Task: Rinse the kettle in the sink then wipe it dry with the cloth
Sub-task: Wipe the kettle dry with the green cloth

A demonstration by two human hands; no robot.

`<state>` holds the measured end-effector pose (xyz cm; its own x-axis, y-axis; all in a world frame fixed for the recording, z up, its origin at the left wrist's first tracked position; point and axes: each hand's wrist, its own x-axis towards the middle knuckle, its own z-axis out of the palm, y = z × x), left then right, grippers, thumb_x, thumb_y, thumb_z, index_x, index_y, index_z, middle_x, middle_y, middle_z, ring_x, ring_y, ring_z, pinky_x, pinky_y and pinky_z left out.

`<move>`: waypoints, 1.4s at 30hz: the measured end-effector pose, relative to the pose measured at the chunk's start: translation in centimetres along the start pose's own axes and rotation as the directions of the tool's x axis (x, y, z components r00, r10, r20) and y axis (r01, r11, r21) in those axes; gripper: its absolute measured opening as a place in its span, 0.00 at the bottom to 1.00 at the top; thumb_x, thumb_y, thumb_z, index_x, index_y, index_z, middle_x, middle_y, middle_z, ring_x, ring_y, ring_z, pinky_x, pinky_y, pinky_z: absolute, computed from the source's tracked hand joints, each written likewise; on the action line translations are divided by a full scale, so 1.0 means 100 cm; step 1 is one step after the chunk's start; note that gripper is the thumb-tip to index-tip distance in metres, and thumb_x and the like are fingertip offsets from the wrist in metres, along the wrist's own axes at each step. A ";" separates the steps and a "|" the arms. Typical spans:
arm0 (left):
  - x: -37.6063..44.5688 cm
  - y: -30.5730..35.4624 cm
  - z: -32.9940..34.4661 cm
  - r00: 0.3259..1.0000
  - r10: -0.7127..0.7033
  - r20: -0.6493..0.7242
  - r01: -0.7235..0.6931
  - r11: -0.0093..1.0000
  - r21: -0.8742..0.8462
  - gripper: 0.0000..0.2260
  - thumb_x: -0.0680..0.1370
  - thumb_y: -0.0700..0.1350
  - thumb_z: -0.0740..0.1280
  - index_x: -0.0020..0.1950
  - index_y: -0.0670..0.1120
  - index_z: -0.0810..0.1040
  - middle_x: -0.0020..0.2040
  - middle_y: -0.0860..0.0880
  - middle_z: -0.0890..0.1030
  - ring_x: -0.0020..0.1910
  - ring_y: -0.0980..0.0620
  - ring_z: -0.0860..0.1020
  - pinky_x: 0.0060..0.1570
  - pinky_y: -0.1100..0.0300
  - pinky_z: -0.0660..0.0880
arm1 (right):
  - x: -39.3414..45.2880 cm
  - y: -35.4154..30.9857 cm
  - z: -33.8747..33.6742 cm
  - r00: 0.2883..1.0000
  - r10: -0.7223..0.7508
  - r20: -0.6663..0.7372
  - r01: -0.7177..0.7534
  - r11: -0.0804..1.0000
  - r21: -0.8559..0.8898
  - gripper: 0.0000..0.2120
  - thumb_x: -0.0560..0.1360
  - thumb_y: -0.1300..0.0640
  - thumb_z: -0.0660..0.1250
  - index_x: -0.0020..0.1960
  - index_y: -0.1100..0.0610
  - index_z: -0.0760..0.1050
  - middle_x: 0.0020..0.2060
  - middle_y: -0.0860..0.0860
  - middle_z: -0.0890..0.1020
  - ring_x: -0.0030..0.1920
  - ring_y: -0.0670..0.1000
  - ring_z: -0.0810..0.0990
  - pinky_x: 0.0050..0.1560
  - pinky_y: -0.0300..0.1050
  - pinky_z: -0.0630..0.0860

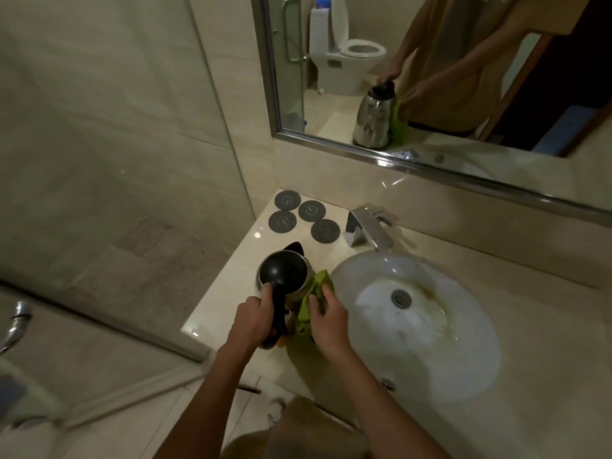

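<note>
Left hand [253, 318] round kettle [283, 276] handle

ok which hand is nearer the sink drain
Right. The right hand presses the green cloth on the kettle beside the sink rim, left of the drain. The left hand grips the kettle handle, farther left.
</note>
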<state>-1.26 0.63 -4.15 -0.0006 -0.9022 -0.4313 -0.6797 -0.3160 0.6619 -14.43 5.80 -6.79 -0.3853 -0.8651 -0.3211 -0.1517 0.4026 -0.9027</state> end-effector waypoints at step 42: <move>0.038 0.016 0.014 0.897 0.247 -0.368 -0.258 0.966 0.018 0.09 0.80 0.55 0.53 0.50 0.49 0.65 0.50 0.47 0.67 0.48 0.46 0.70 0.48 0.48 0.71 | 0.008 -0.014 0.028 0.982 0.048 -0.183 -0.038 0.998 0.057 0.20 0.85 0.54 0.53 0.76 0.50 0.65 0.75 0.47 0.67 0.75 0.49 0.65 0.74 0.46 0.64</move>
<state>-3.37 -2.92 -5.66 0.1018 -0.9948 0.0019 -0.6696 -0.0671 0.7397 -12.02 3.67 -6.58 -0.5524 -0.7753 -0.3062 -0.0848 0.4177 -0.9046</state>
